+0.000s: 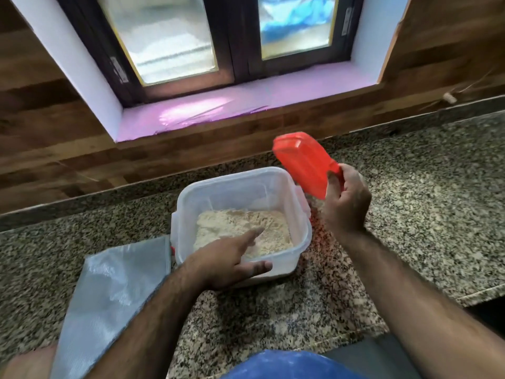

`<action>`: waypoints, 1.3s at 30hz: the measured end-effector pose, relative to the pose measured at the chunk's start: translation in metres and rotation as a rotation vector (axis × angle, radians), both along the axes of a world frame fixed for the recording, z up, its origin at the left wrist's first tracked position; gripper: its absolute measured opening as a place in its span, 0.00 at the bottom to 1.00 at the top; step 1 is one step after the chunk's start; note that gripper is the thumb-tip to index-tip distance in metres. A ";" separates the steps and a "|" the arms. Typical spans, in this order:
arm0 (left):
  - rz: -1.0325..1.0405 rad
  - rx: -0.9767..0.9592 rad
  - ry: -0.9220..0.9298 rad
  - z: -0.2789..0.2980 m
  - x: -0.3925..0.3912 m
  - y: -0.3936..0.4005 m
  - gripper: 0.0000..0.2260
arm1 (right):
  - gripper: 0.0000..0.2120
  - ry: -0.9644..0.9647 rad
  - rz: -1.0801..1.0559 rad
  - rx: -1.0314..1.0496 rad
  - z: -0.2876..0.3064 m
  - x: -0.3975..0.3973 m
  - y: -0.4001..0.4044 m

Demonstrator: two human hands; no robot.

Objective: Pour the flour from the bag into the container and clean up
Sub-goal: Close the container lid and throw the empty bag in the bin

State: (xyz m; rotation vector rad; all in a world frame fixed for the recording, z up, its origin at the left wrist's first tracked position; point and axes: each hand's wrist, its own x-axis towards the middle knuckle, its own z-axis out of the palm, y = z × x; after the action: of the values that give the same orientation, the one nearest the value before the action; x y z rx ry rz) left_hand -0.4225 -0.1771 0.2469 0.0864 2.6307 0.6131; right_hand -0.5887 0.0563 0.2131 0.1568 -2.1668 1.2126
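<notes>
A clear square plastic container [276,184] stands on the granite counter, with pale flour [240,228] covering its bottom. My left hand [226,262] rests over its near rim, fingers straight, the forefinger reaching in above the flour and the thumb along the outside wall. My right hand [345,203] holds the red lid [304,162] by one corner, tilted in the air just right of the container. A flat, emptied grey-clear plastic bag [109,294] lies on the counter left of the container.
The speckled granite counter [423,192] runs left to right, with its front edge stepping back at the right. A wood-panelled wall and a window with a pink sill [218,110] stand behind. Blue cloth [287,365] shows at the bottom edge.
</notes>
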 end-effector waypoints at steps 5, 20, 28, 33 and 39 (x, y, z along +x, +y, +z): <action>0.175 0.381 0.348 -0.011 0.003 -0.017 0.47 | 0.05 0.274 0.181 -0.011 0.067 0.030 -0.026; 0.868 1.476 0.282 0.050 0.013 -0.129 0.27 | 0.26 -0.884 0.504 -0.448 0.110 0.034 -0.072; 0.951 1.192 0.266 0.009 0.027 -0.089 0.33 | 0.34 -0.794 0.112 0.157 0.080 0.052 -0.082; 0.997 1.123 0.186 -0.013 0.023 -0.092 0.39 | 0.39 -0.890 0.030 0.271 0.076 0.049 -0.077; 1.009 1.084 0.156 -0.030 0.014 -0.100 0.47 | 0.34 -0.963 0.060 0.209 0.061 0.058 -0.072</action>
State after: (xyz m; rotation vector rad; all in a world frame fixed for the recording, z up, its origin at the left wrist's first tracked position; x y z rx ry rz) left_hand -0.4089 -0.2766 0.2166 -0.9256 1.9766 2.3272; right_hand -0.5306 -0.0155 0.2738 -0.3569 -3.1273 1.2266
